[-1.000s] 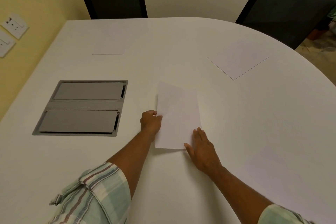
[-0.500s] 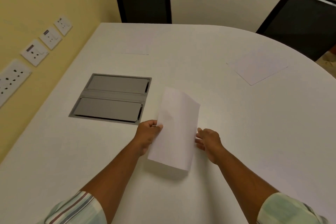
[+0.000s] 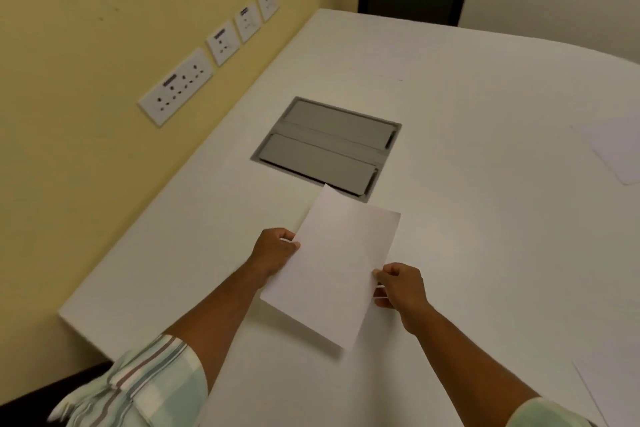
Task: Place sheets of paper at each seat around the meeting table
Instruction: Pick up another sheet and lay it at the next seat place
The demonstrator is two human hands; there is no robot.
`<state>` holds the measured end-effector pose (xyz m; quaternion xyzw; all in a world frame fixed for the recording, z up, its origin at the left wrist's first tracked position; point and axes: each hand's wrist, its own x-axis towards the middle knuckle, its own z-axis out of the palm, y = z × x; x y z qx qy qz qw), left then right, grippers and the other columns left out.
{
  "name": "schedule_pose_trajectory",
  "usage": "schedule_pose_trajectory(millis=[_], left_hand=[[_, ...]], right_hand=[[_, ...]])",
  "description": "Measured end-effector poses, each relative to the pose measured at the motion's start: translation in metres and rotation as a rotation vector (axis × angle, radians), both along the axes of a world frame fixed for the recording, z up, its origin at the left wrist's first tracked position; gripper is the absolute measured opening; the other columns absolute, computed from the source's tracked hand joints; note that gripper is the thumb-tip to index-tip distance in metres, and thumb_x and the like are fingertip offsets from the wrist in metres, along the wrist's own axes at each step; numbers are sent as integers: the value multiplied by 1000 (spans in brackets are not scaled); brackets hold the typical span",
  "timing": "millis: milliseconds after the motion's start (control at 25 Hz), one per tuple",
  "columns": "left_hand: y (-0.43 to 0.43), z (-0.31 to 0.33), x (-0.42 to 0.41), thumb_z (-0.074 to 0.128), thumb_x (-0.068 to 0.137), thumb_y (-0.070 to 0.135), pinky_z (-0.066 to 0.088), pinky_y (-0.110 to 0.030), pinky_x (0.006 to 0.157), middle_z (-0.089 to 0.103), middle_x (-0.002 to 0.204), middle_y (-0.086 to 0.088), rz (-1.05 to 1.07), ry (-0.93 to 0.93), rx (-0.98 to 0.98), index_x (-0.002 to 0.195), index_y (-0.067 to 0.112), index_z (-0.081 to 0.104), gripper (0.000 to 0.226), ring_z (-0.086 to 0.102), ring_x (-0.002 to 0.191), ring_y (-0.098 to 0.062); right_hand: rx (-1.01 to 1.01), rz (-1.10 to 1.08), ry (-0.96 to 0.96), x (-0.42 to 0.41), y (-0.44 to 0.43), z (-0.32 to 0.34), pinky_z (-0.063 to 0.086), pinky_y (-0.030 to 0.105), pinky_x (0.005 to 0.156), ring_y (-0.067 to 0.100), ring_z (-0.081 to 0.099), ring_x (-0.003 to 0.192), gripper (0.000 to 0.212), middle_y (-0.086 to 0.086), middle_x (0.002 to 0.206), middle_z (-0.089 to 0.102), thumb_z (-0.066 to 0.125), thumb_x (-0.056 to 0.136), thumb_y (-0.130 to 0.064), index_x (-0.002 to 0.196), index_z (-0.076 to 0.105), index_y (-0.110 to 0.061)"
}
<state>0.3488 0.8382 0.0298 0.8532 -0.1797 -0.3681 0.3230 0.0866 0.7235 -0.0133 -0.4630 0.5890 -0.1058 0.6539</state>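
Above white table (image 3: 485, 218), both hands pinch paper sheet (image 3: 339, 263) edges.

Bare forearms, rolled pale green striped plaid sleeves (image 3: 152, 381)

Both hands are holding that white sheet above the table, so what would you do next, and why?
Probably lower the white paper sheet flat onto the bare white tabletop near the wall-side edge. Left hand and right hand pinch its sides, it casts a shadow, and no sheet lies there.
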Motion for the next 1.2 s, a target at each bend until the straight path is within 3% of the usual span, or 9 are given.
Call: schedule_pose_trajectory(millis=[200,400,600,760,960,1080,1200], left_hand=[[51,0,59,80,90,14,56,-35,86,75,99,-11,86,-78,63,95,9,76,9,70,93,-26],[97,-1,96,82,90,12,56,-38,104,75,119,-14,136,-124,114,115,3,76,27,70,112,-28],[131,-19,101,80,90,10,52,-29,89,75,115,-12,147,-135,159,109,5,78,20,70,110,-28],[139,-32,96,77,93,11,49,-27,86,75,117,-11,117,-153,208,113,6,77,20,68,103,-24],[140,-39,89,72,98,13,56,-40,101,74,125,-15,86,-216,246,123,7,73,26,69,116,-32],[142,-39,83,72,99,16,53,-46,109,69,136,-13,56,-267,279,134,10,68,36,65,124,-31],[148,-40,70,72,99,24,44,-47,114,56,149,-13,-49,-402,398,149,16,55,53,53,136,-34]], right_hand=[[13,127,3,66,51,0,62,34,57,25,77,64,12,16,86,76,71,95,-9,84,66,-5],[33,225,48,108,97,-8,57,35,59,21,75,63,15,15,83,77,70,93,-5,79,65,-7],[43,298,94,117,135,-20,58,33,59,19,75,63,13,14,83,78,70,94,-7,81,67,-3],[13,344,128,114,141,-25,58,34,64,18,73,64,15,15,83,77,70,95,-8,87,70,5],[17,382,128,112,144,-21,56,35,63,22,69,68,19,16,80,76,70,93,-10,75,71,-6],[-53,411,163,108,144,-19,50,37,64,24,59,65,25,15,72,66,69,91,-13,77,65,8],[-87,419,181,105,147,-15,40,35,64,27,54,68,22,16,73,56,69,88,-17,74,58,-5]])
